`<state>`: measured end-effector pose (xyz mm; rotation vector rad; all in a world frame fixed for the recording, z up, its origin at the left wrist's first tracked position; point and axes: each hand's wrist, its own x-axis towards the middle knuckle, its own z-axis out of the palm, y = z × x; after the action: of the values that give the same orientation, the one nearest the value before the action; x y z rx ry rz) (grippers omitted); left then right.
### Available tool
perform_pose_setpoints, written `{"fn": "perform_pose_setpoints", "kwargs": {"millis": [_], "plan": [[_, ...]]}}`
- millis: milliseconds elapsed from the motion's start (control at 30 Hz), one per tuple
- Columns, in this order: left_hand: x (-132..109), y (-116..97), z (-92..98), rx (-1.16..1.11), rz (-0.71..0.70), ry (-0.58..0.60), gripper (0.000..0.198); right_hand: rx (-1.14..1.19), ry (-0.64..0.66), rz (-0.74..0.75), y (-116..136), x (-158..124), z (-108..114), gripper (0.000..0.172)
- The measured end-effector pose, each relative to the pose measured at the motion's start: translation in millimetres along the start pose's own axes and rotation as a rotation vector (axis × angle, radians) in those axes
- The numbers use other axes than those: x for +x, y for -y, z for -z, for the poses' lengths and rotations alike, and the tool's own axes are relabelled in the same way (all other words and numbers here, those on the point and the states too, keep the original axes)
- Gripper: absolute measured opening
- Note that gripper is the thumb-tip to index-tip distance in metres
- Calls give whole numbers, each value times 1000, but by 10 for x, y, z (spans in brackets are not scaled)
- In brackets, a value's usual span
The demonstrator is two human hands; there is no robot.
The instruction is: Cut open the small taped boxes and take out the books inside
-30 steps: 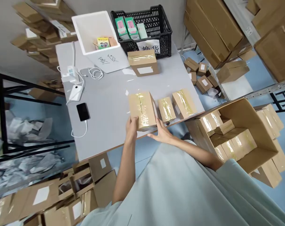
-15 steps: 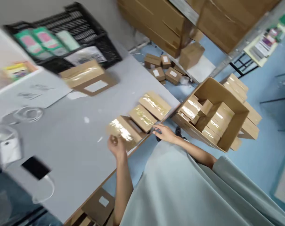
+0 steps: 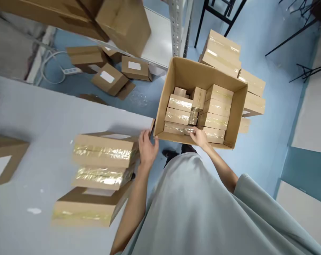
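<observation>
A large open carton (image 3: 204, 66) stands off the table's corner, filled with rows of small brown boxes sealed with shiny tape. My right hand (image 3: 199, 137) reaches over its near wall, fingers apart, the fingertips touching a taped box (image 3: 173, 128) in the front row. At the table corner my left hand (image 3: 147, 148) is open, its thumb apart from the fingers, close to the carton's left corner. Left of that hand, three taped boxes lie in a row on the table: a far box (image 3: 102, 152), a middle box (image 3: 100, 177) and a near box (image 3: 83, 209).
Another box with a white label (image 3: 6, 156) rests on the grey table (image 3: 43, 113). More stacked boxes (image 3: 224, 53) stand behind the carton. Small labelled boxes (image 3: 109, 78) and a power strip (image 3: 72, 71) lie on the blue floor, beside a metal shelf post (image 3: 176, 28).
My view has swung right, toward the carton. My right hand has gone from the table edge into the carton. My left hand has left the near taped box for the table corner.
</observation>
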<state>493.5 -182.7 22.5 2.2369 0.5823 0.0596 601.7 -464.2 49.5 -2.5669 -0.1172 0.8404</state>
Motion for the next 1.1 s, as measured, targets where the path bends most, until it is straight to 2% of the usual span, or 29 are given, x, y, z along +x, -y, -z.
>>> {"fn": "perform_pose_setpoints", "kwargs": {"millis": [67,133,233,333,400,500,567,667,733,833,967,1100], "plan": [[262,-11,-381,41,-33,96,72,-39,20,-51,-146,276,45,38],[426,55,-688,86,-45,164,74,-51,29,-89,-283,626,70,40],[491,231,-951,189,-3,177,70,-38,38,-170,-490,1274,72,46],[442,400,-1004,274,15,135,65,-20,44,-254,-684,1986,-4,48],[402,481,-980,307,-20,124,60,-30,46,-252,-773,2431,-118,56],[362,563,-927,335,-74,108,55,-95,78,-134,-821,2977,-368,87],[341,607,-897,343,-108,102,53,-158,117,-25,-815,3246,-552,100],[306,659,-862,335,-161,96,52,-277,234,91,-806,3525,-803,111],[281,677,-849,325,-189,89,53,-371,324,102,-818,3644,-942,116],[248,685,-844,299,-185,89,54,-466,344,88,-860,3773,-1093,124],[218,691,-844,276,-139,108,53,-477,312,117,-915,3940,-1153,132],[199,706,-849,339,-148,123,50,-452,350,104,-895,4008,-1069,143]]}}
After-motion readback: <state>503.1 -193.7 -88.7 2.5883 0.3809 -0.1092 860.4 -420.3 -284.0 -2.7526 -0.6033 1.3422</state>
